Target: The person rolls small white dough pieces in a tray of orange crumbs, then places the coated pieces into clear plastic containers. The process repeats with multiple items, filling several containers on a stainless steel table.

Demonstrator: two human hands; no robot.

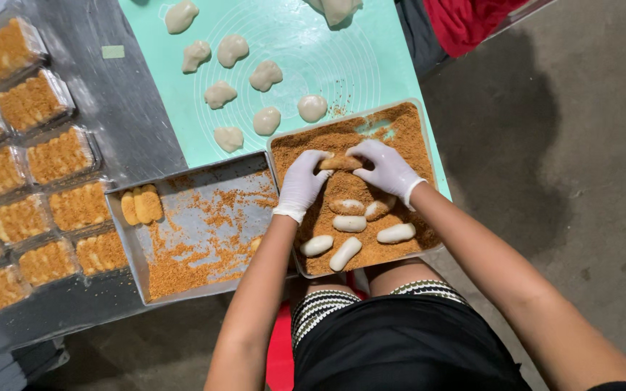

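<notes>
Both my hands wear white gloves and hold one crumb-coated dough piece (pixel 340 164) between them over the crumb tray (pixel 424 137). My left hand (pixel 301 184) grips its left end, my right hand (pixel 384 169) its right end. Below them, several pale oblong dough pieces (pixel 349 224) lie on the brown crumbs. To the left, a second metal tray (pixel 197 217) carries scattered crumbs and a few coated pieces (pixel 141 205) in its far left corner.
A mint green baking mat (pixel 342 65) holds several raw dough lumps (pixel 220 94). Clear plastic boxes (pixel 30 101) filled with coated pieces line the left side of the steel table. A red cloth (pixel 465 22) lies at the top right. Concrete floor is on the right.
</notes>
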